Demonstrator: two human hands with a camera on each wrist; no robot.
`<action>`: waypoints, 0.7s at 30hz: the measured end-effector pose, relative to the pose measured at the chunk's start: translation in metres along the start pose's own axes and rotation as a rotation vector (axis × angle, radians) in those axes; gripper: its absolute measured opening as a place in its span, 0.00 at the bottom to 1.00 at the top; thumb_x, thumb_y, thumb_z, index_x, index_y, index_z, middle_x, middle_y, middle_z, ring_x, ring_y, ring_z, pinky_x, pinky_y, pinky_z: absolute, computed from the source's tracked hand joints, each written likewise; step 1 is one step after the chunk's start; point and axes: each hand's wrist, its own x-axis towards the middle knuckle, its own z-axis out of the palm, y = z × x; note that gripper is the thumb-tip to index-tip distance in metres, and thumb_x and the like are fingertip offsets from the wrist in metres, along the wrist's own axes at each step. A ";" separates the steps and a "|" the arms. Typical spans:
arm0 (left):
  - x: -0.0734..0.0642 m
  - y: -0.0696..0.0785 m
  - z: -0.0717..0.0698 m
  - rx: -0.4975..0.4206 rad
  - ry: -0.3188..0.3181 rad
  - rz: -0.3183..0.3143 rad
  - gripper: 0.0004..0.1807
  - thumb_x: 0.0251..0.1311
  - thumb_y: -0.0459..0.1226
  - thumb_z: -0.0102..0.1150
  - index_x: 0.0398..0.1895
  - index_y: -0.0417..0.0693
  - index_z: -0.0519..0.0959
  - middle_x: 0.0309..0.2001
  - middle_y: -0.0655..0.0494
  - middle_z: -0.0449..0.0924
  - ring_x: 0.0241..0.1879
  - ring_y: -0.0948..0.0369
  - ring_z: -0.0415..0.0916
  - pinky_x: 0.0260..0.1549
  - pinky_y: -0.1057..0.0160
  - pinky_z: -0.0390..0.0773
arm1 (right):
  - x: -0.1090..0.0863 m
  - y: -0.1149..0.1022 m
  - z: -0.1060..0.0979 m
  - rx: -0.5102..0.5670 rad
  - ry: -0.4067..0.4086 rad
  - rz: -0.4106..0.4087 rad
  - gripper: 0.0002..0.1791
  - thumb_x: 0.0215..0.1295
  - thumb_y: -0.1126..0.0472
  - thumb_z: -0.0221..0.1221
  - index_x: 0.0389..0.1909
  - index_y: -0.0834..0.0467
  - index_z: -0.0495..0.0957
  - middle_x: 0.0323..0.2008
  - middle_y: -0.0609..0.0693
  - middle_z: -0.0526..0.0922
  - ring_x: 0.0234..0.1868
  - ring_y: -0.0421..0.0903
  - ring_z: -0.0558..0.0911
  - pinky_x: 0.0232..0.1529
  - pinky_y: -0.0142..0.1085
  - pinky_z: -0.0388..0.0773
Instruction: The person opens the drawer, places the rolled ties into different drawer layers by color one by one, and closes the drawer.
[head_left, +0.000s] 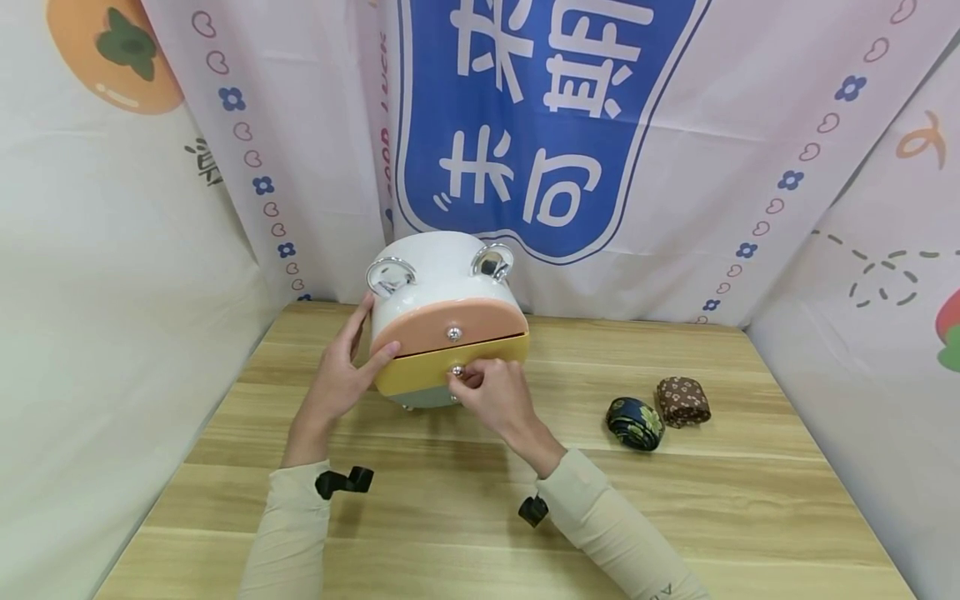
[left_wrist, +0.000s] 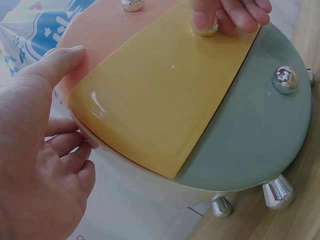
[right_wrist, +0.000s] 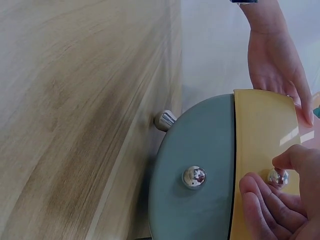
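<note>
A small white drawer cabinet (head_left: 442, 271) with silver ear-like rings stands toward the back of the table. Its front has a pink drawer (head_left: 426, 327), a yellow drawer (head_left: 416, 372) and a grey-green drawer (left_wrist: 240, 135), each with a shiny round knob. The yellow drawer sticks out slightly past the other two. My right hand (head_left: 501, 398) pinches the yellow drawer's knob (right_wrist: 277, 177) between thumb and fingers. My left hand (head_left: 339, 379) holds the cabinet's left side, with its thumb on the pink front and its fingers along the white side wall.
On the right of the wooden table (head_left: 720, 517) lie a dark blue floral fabric roll (head_left: 635, 423) and a brown floral fabric roll (head_left: 683, 402), side by side. A printed curtain (head_left: 315, 125) hangs behind the cabinet. Silver feet (left_wrist: 278, 192) lift the cabinet off the tabletop.
</note>
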 end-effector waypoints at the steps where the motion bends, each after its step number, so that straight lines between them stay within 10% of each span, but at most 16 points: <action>1: 0.000 0.000 0.000 0.000 0.000 0.000 0.47 0.72 0.49 0.64 0.86 0.72 0.47 0.86 0.67 0.42 0.87 0.53 0.41 0.85 0.40 0.49 | 0.000 0.000 0.000 0.000 0.001 0.001 0.12 0.66 0.54 0.70 0.27 0.57 0.91 0.23 0.46 0.91 0.22 0.35 0.86 0.25 0.23 0.82; 21: 0.001 0.000 0.000 -0.007 0.000 0.013 0.48 0.72 0.48 0.63 0.87 0.67 0.46 0.87 0.65 0.42 0.87 0.53 0.40 0.84 0.38 0.48 | -0.004 -0.003 -0.002 0.000 0.004 0.003 0.12 0.66 0.54 0.70 0.27 0.56 0.91 0.23 0.46 0.91 0.22 0.35 0.86 0.25 0.23 0.82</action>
